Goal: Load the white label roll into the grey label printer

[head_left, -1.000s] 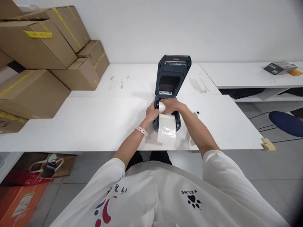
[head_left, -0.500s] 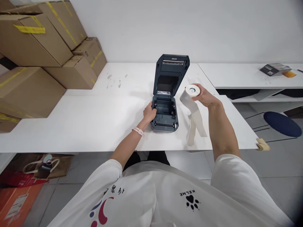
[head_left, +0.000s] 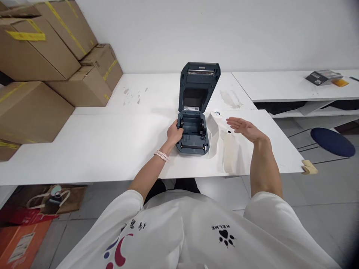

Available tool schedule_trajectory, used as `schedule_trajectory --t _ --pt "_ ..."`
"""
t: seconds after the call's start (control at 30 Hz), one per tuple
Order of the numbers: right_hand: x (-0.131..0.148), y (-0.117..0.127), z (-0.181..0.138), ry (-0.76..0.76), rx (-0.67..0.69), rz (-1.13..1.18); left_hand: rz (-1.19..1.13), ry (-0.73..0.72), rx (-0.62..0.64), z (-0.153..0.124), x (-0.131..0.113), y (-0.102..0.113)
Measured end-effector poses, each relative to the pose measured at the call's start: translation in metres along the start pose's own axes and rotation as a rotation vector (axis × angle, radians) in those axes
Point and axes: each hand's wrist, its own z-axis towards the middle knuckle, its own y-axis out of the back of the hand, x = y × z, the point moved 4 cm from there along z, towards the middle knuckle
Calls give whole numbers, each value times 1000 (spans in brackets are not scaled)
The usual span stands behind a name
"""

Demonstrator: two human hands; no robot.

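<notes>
Roll (head_left: 215,116) — now apart from right grip (head_left: 246,129)

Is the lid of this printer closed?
No, the lid stands raised, showing the inside of the printer.

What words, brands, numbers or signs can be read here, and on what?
"KELME": upside down on the white shirt, by a paw-print sign.
Chinese characters on the shirt: unclear.
Inner label on the printer: too small.
Pale label on the orange box: blurred.
Print on the black box: blurred.
</notes>
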Motion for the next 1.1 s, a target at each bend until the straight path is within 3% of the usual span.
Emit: schedule_trajectory --t 0.1,0.17,0.33,0.4,0.47,0.57,0.7,0.9,1.0,1.1 --pt "-5 -13 -27 -95 105 -111 18 -7 -5 1 1 0" --pt "6 -26 -34 -95 151 -108 28 -15 -6 2 0 -1" --pt "95 -64 -28 217 271 -125 31 -23 4 2 -1 -1" --pt "129 -92 -14 314 342 -334 45 -19 -1 2 -2 -1" --pt "147 -125 8 354 380 -614 55 -14 -8 1 -2 -1" --pt "142 -172 43 318 382 -1003 38 -24 -21 1 -3 0" --pt "118 -198 56 278 336 -1156 5 -31 -19 0 -3 0" --pt "103 -191 -15 496 105 -941 -4 -49 -20 -3 -3 0" --pt "89 -201 -54 543 31 -788 -32 -58 -23 -4 -2 0" --pt "76 -213 -73 545 -102 -727 -60 -59 -27 -4 0 -1"
